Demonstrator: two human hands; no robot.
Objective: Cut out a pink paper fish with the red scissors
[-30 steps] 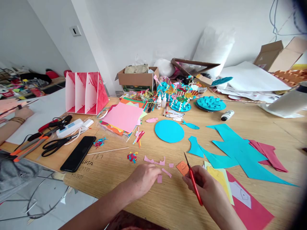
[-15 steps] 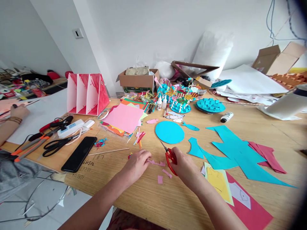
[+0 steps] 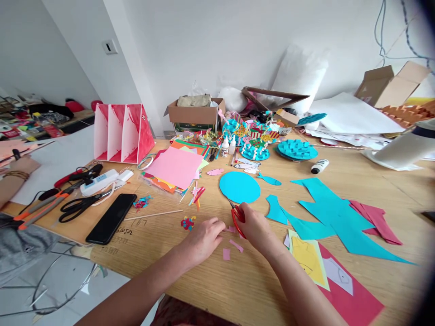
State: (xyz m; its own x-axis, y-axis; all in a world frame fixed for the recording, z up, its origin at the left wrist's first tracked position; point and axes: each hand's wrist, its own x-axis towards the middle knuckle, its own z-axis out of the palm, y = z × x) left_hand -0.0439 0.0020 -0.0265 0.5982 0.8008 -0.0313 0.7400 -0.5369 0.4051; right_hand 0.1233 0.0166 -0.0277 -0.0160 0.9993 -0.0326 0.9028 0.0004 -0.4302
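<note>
My right hand [image 3: 254, 227] grips red-handled scissors [image 3: 237, 219], their tips pointing away at the near edge of a blue paper oval [image 3: 239, 187]. Just left of it, my left hand [image 3: 205, 240] has its fingers bent and pressed together at a pink paper scrap [image 3: 231, 229], which they seem to pinch; the fingertips are partly hidden. More pink paper pieces [image 3: 236, 246] lie flat on the wooden table between my forearms. Beyond my left wrist sits a small heap of red, blue and yellow paper bits [image 3: 187, 222]. A blue paper fish [image 3: 270, 179] lies right of the oval.
To the right are blue paper offcuts [image 3: 340, 217] and a red sheet [image 3: 360, 294] with drawn shapes. A black phone [image 3: 111, 218], black scissors [image 3: 81, 206] and stacked coloured paper [image 3: 176, 166] lie left. Glue bottles [image 3: 224, 147] stand behind. Another person's hand [image 3: 27, 168] is at far left.
My left hand has moved right, toward the scissors, uncovering the coloured paper heap. The scissors have shifted slightly left and nearer to me. The other person's hand has moved a little.
</note>
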